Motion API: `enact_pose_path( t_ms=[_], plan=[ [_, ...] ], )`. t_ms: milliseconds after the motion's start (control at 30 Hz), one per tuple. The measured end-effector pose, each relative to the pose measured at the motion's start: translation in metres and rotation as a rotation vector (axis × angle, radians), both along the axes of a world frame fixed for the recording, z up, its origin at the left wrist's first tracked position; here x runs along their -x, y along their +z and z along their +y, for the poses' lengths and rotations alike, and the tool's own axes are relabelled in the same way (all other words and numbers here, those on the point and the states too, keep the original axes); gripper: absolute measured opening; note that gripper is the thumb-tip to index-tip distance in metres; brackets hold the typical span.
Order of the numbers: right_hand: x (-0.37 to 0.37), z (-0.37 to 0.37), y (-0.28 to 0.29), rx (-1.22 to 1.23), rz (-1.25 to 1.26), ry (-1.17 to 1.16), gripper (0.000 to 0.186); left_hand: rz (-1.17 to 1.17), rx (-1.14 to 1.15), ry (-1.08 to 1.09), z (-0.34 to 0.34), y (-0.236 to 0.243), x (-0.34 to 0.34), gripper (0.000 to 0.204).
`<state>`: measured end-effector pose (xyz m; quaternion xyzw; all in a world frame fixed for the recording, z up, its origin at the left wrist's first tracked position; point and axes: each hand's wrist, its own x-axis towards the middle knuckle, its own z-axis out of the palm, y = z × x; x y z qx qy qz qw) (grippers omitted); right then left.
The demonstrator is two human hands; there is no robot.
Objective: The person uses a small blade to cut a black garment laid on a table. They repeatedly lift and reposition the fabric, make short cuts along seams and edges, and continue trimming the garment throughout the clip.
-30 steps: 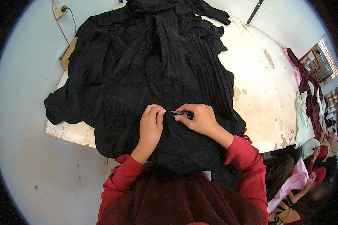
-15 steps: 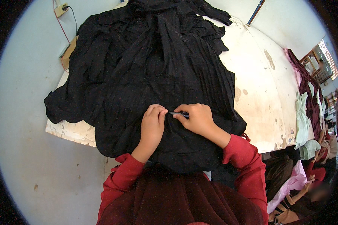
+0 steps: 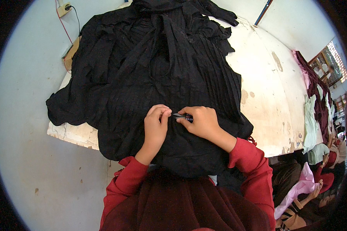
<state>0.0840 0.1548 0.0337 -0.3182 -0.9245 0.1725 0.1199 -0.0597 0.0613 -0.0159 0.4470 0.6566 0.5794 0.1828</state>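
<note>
A black pleated garment (image 3: 142,65) lies spread over the table, its lower part hanging over the near edge. My right hand (image 3: 200,118) is closed around a pair of small dark thread snips (image 3: 178,116); their blades point left and look parted. Just left of the tips, my left hand (image 3: 156,121) has thumb and fingers pinched together above the cloth. What it pinches, perhaps a thread or a bit of the black fabric, is too small to make out. The snips' handles are mostly hidden in my right hand.
The pale, worn tabletop (image 3: 266,88) shows right of the garment. On the left wall is a socket (image 3: 64,9) with a plug and cables. Maroon and pale green cloths (image 3: 312,119) hang at the table's right end. People sit at the lower right, near a pink cloth (image 3: 298,186).
My left hand has lifted slightly, with its fingers still pinched. The snips' blades now look more parted at the tips. Right of the table, a person's arms and the pink cloth have shifted.
</note>
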Motion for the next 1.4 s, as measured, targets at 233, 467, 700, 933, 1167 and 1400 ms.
enact_pose_path(
  t_ms=[233, 467, 700, 933, 1167, 1400],
  plan=[
    [0.002, 0.000, -0.001, -0.016, 0.011, 0.007, 0.024, -0.064, -0.021, -0.010, 0.001, -0.002, 0.000, 0.010],
    [0.001, 0.002, 0.004, -0.011, 0.012, -0.063, 0.025, 0.033, -0.017, 0.099, -0.006, 0.009, 0.007, 0.009],
    [-0.031, 0.007, -0.003, 0.259, 0.201, -0.183, 0.039, 0.633, -0.285, 0.655, -0.036, 0.057, 0.045, 0.042],
    [-0.039, -0.001, -0.007, 0.359, 0.204, -0.142, 0.036, 0.621, 0.173, 0.021, -0.027, 0.009, -0.005, 0.031],
    [-0.036, 0.004, -0.006, 0.249, 0.227, -0.023, 0.034, 0.466, 0.112, 0.018, -0.018, -0.002, 0.005, 0.015],
    [-0.003, -0.005, 0.007, 0.099, 0.145, 0.054, 0.029, 0.092, 0.078, -0.005, -0.019, 0.002, 0.009, 0.014]
  ],
)
